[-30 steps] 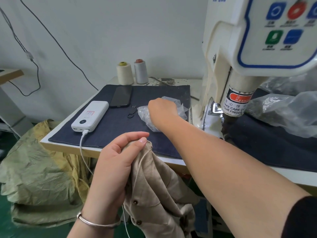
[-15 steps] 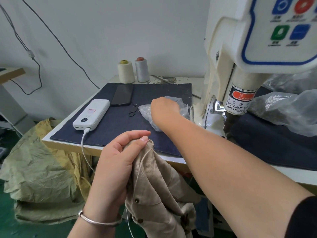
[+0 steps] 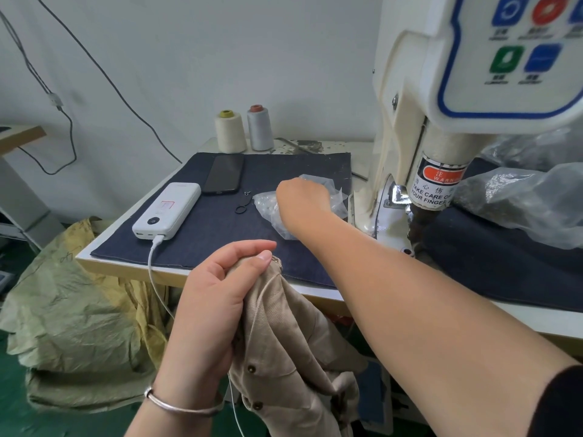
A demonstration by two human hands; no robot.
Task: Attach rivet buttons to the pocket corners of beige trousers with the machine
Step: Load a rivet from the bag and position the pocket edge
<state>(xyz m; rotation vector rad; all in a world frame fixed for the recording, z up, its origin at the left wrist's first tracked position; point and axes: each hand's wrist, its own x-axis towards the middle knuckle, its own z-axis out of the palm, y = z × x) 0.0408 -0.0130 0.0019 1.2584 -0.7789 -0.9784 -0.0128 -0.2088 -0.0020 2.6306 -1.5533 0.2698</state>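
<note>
My left hand (image 3: 217, 298) grips a bunched corner of the beige trousers (image 3: 284, 348) in front of the table edge, thumb pressed on top of the fabric. The rest of the trousers hangs down below, with dark buttons showing. My right hand (image 3: 303, 203) reaches across the table and rests in a small clear plastic bag (image 3: 266, 209) of small pieces. Its fingers are hidden behind the back of the hand. The cream rivet machine (image 3: 407, 127) stands just right of that bag, its head over the dark cloth.
A dark blue cloth mat (image 3: 220, 234) covers the table. On it lie a white power bank (image 3: 167, 211) with a cable, a black phone (image 3: 224, 173) and small snips (image 3: 243, 205). Two thread cones (image 3: 243, 129) stand at the back. Large plastic bags (image 3: 523, 200) sit on the right; a green sack (image 3: 72, 326) lies on the floor.
</note>
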